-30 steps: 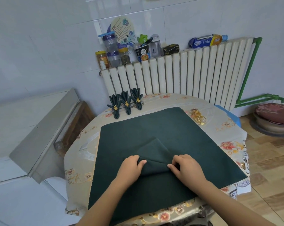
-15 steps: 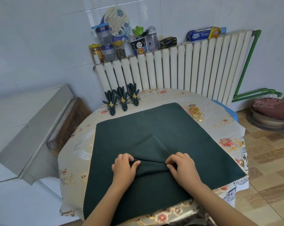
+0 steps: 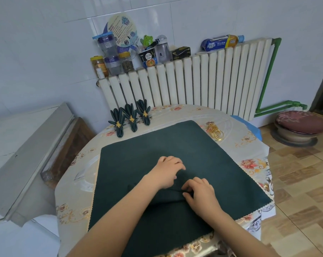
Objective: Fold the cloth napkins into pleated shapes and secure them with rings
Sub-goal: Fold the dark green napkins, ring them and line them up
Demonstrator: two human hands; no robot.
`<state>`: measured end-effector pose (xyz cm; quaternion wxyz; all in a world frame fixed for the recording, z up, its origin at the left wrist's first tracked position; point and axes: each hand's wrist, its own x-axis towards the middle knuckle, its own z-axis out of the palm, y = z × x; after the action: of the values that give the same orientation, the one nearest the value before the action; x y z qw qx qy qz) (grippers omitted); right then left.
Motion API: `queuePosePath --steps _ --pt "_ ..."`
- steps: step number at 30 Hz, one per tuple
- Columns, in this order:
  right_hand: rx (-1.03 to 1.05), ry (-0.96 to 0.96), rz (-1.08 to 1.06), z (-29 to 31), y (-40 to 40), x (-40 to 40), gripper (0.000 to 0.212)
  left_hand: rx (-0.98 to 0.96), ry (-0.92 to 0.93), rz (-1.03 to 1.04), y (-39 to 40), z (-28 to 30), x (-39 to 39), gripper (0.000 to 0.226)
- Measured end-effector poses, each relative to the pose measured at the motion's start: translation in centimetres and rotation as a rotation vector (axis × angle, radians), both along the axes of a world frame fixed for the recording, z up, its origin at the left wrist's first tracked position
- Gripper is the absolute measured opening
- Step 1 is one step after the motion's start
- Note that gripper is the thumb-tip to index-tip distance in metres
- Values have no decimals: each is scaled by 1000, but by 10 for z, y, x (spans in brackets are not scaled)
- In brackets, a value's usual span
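Note:
A dark green cloth napkin (image 3: 203,151) lies spread flat over the round table, with its near corner folded inward into a raised pleat. My left hand (image 3: 166,172) rests on top of that fold, fingers stretched toward the right. Just below it, my right hand (image 3: 201,194) pinches the pleat's edge with curled fingers. Three finished pleated napkins (image 3: 131,117), each held by a gold ring, lie at the table's back left. A pile of loose gold rings (image 3: 215,131) lies at the back right, beside the napkin's far corner.
The table wears a floral plastic cover (image 3: 249,164). A white radiator (image 3: 203,80) stands behind it, with jars, bottles and boxes (image 3: 123,56) on top. A grey metal cabinet (image 3: 27,154) is at the left. A cushioned stool (image 3: 297,127) stands on the floor at the right.
My left hand has let go of the fold's left end and moved up and right, onto the folded corner. My right hand keeps pinching the pleat. The view has tilted slightly.

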<state>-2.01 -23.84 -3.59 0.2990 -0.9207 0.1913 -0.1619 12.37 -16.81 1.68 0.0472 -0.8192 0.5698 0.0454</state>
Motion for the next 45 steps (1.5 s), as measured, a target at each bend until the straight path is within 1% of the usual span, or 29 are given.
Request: queuePosePath --steps 2,5,7,9,11,14,16,18,23,25,29,32,34,39,43,45 --pt "-9 16 4 1 -1 0 15 139 -3 -43 -16 1 7 44" --pt "-26 31 6 1 -6 0 15 257 -2 -49 -36 8 11 40" --pt "-30 34 6 1 -11 0 15 300 -53 -81 -44 13 11 36" --pt "-33 42 13 1 -11 1 14 293 -106 -109 -40 13 11 31" --pt "-51 39 17 0 -10 1 14 208 -122 -96 -28 10 7 26" --pt "-105 5 -2 -2 -10 0 14 -46 -122 -83 -1 -2 2 17" --pt "-105 -62 -24 -6 -12 -2 9 -210 -80 -36 19 -12 0 14" --pt "-121 -116 -38 -11 -12 -4 2 -334 -30 6 38 -26 -4 15" --pt "-129 -125 -106 -11 -7 -8 29 -466 100 75 60 -50 -9 38" --pt "-98 -158 -122 -11 -7 -8 30 -493 134 84 66 -50 -10 40" --pt "-97 -179 -90 -15 -8 -9 24 -530 187 102 75 -51 -13 41" --pt "-115 -204 -81 -18 -8 -8 22 -514 194 128 80 -53 -15 45" --pt "-152 -198 -65 -17 -9 -8 24 -466 190 129 82 -49 -15 43" --pt "-407 -116 -1 -9 -9 -9 25 -345 199 66 78 -34 -13 27" --pt "-552 -68 85 -7 -8 -7 26 -241 185 107 71 -23 -8 23" --pt "-598 -34 138 -3 -8 -6 30 -184 192 127 62 -15 -6 19"
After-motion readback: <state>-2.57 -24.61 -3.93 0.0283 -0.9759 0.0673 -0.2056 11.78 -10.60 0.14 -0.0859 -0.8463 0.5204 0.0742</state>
